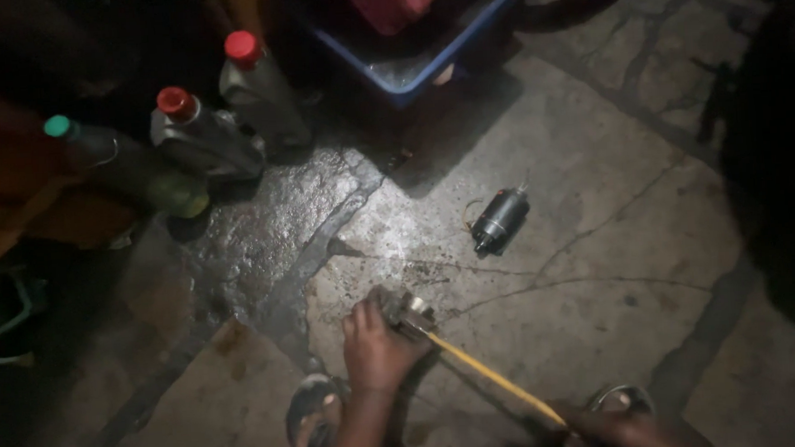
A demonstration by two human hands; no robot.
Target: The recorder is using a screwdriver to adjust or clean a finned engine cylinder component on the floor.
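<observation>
1. Head view looks down at a cracked, oil-stained concrete floor (599, 267), dim except for a lit patch in the middle
2. Left hand (377, 347) is closed over a small grey metal part (400, 307), pressing it onto the floor near the bottom centre
3. Right hand (621, 429) sits at the lower edge, wrapped around the near end of a long yellow-handled tool (492, 377); its fingers are mostly in shadow
4. That tool slants up and left, and its tip meets the metal part just beside the left hand
5. Two sandalled feet (312, 418) show at the bottom, one on each side of the tool
6. Dark cylindrical motor (500, 219) lies on its side, well apart from the hands, above and to the right
7. Two grey bottles with red caps (229, 114) and a dark bottle with a green cap (122, 161) stand at upper left
8. Blue tub (425, 63) sits at the top, holding something red
</observation>
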